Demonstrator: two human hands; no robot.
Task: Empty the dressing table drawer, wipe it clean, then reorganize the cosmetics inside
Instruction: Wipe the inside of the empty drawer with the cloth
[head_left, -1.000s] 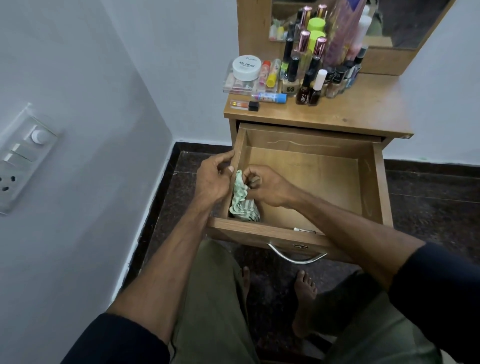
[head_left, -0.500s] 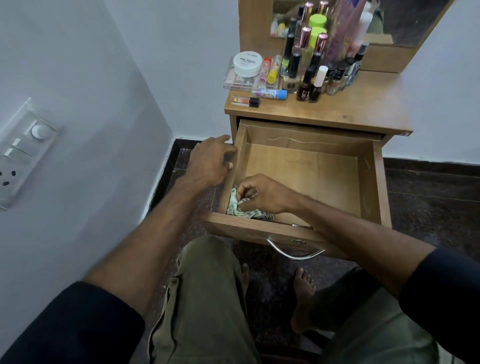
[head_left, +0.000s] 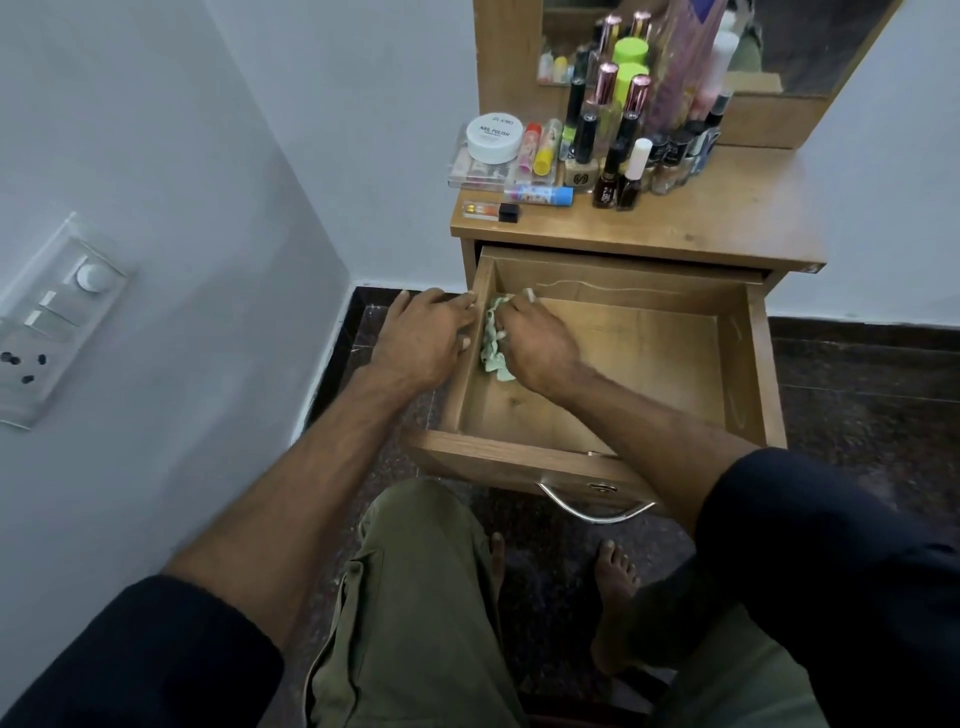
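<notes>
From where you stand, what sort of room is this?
Probably a bedroom or dressing corner at home: a wooden dressing table with a mirror, crowded nail polish bottles, and its open wooden drawer.

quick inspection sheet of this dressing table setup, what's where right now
surface: wooden tabletop, right part bare, left part crowded
job's things: drawer pulled out, holding only a green cloth pressed against its left inner wall; cosmetics grouped on the tabletop's rear left, a white jar on a clear box, two tubes lying flat at the front
clutter: nothing seen
grippers: left hand rests on the drawer's left wall from outside; right hand inside the drawer, closed on the cloth
cables: nothing seen
surroundings: switch panel on the left wall, mirror behind the cosmetics, dark floor, bare feet below the drawer handle
</notes>
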